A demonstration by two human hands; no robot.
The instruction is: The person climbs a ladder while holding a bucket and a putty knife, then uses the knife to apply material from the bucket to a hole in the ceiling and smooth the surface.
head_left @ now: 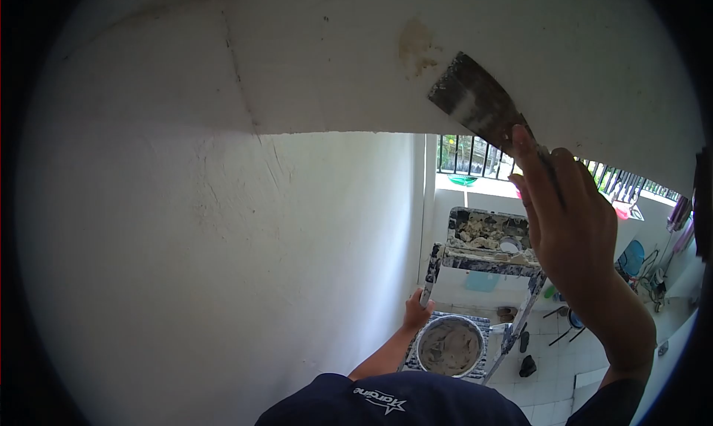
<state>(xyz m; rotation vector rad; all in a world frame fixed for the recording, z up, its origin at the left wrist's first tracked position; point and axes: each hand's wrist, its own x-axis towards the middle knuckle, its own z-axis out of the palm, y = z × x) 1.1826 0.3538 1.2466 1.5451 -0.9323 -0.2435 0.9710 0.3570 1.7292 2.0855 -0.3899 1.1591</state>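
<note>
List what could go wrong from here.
1. Only the left hand grips the ladder, while the right hand holds the scraper out; overreaching might upset the person's balance.
2. The bucket stands on a ladder step, so a bump could tip it and spill its paste.

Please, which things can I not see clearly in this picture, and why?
Head view:
Scraper: handle mostly covered by the right hand.
Bucket: bottom hidden under the paste.
Dark object at the right edge: cut off by the dark border.
Clutter at lower right: too small to identify.
</note>
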